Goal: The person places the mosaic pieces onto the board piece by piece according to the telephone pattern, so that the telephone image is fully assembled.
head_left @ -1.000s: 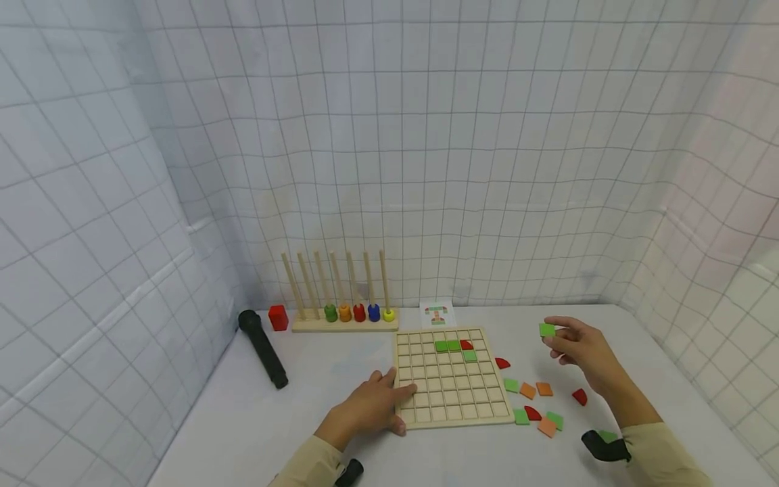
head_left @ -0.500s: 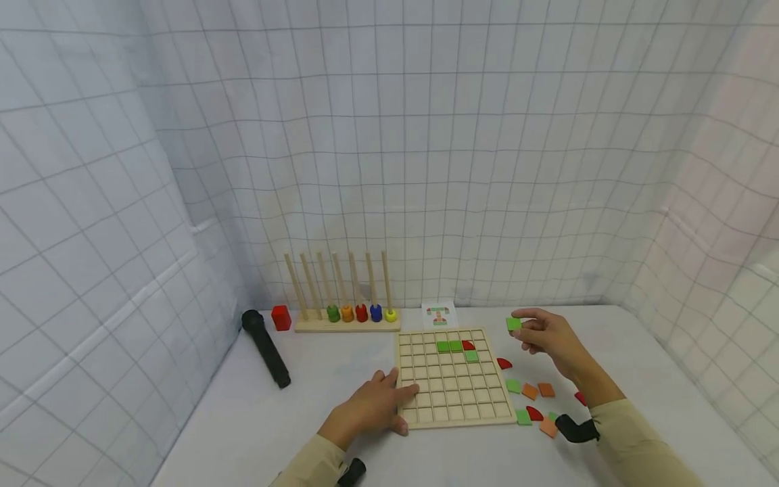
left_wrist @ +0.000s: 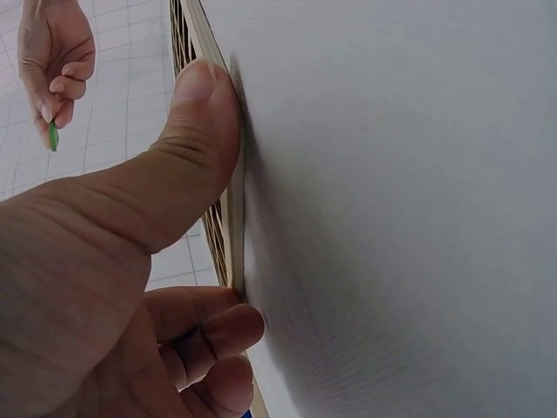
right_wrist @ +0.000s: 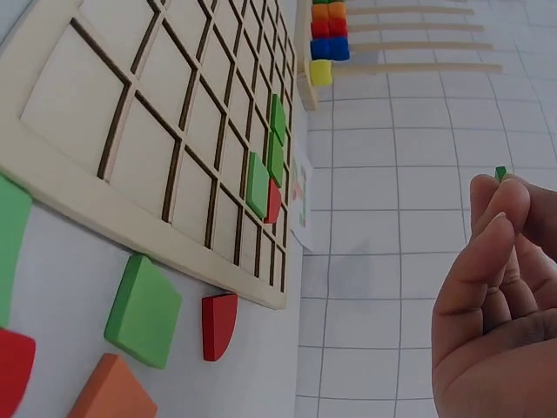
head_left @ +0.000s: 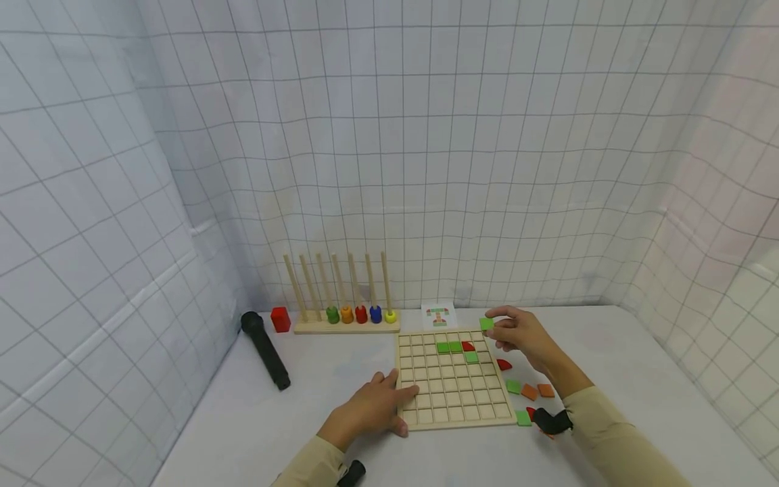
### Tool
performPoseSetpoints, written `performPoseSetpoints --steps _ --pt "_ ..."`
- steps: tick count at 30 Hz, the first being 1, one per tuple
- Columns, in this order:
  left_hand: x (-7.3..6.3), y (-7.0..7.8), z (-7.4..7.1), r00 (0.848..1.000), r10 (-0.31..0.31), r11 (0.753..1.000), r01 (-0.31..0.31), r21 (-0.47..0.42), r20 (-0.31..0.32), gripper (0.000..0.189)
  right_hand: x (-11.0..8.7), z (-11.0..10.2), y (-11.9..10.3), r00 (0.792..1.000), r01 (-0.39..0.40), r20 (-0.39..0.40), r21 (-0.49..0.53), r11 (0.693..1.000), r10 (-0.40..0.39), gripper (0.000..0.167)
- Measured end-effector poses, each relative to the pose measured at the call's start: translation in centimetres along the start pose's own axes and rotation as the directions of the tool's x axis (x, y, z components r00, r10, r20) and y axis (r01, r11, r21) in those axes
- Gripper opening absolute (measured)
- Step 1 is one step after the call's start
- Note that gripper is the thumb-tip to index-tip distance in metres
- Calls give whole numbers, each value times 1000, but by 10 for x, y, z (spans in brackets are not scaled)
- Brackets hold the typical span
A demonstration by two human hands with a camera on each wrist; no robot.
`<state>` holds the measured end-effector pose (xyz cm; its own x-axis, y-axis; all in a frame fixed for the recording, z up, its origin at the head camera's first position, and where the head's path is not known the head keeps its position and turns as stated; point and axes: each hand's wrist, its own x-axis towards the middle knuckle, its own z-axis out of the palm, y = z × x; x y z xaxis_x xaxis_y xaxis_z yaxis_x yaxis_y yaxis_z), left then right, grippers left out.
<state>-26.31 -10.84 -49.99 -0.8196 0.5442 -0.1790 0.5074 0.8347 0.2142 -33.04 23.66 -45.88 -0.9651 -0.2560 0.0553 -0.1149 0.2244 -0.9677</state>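
Note:
My right hand (head_left: 517, 333) pinches a green square tile (head_left: 486, 324) between thumb and fingers, above the far right corner of a wooden grid board (head_left: 435, 389). In the right wrist view only a small edge of that tile (right_wrist: 500, 172) shows between the fingertips. My left hand (head_left: 368, 409) holds the board's near left corner; in the left wrist view its thumb (left_wrist: 196, 131) lies on the board's edge and other fingers curl beside it. On the board lie two green tiles (head_left: 449, 348) side by side, a red quarter-round tile (head_left: 467, 345) and another green tile (head_left: 471, 356).
Loose green, orange (head_left: 546, 390) and red tiles (head_left: 504, 364) lie right of the board, some partly hidden by the right wrist. Behind stand a pattern card (head_left: 438, 316) and a peg rack with coloured beads (head_left: 347, 327). A red block (head_left: 280, 319) and black microphone (head_left: 265, 350) are left.
My right hand has moved left with the green square tile, from the table's right side to above the board's far right corner. My left hand stays on the board.

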Motion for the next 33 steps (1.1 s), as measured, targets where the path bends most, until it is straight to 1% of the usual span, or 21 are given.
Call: performPoseSetpoints --steps 5,11,14,18,27,33 --pt "0 1 0 1000 1 1000 -1 0 1 80 4 5 1 1000 0 6 27 1000 0 51" --pt "0 3 -2 1000 -9 1000 9 -18 11 80 8 11 0 1000 -18 15 43 999 18 50" --pt "0 4 -3 1000 -14 1000 14 -22 12 80 10 14 -2 1000 -19 25 41 999 18 50" --pt "0 3 -2 1000 -7 1000 7 -23 1 80 16 21 -5 999 -15 37 29 999 13 50" --pt "1 -1 -2 1000 -8 999 8 -31 2 81 34 48 -7 999 -16 42 75 997 13 49" --pt "2 -1 1 1000 -18 999 18 -45 10 81 43 64 -1 996 -32 85 68 997 26 47"
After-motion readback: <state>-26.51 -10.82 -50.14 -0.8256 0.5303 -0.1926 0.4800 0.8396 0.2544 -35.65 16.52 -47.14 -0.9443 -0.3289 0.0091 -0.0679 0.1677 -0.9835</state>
